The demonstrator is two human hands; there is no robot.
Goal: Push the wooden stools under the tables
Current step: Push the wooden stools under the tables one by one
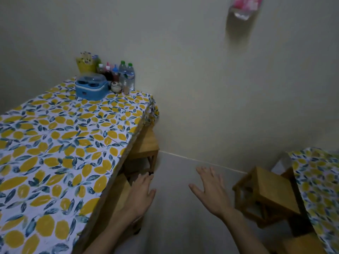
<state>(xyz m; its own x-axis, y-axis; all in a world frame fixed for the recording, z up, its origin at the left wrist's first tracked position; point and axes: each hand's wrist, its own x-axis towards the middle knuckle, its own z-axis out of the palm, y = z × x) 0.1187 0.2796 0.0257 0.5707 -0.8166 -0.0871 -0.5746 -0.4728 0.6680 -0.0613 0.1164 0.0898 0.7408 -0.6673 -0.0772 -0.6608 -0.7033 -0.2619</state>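
Observation:
A table with a lemon-print cloth (60, 143) fills the left. Two wooden stools sit partly under its right edge: a far stool (146, 145) by the wall and a near stool (122, 195). My left hand (141, 195) lies over the near stool with fingers spread, holding nothing. My right hand (212, 191) hovers open above the grey floor between the tables. At the right, a third wooden stool (269, 195) stands mostly out from under a second lemon-cloth table (317, 189). Another stool top (302, 244) shows at the bottom right corner.
On the left table's far end stand a blue condiment caddy (90, 88), water bottles (127, 76), sauce bottles and a yellow cup holder (85, 64). A pale wall closes the back. A pink tissue pack (245, 6) hangs high on it.

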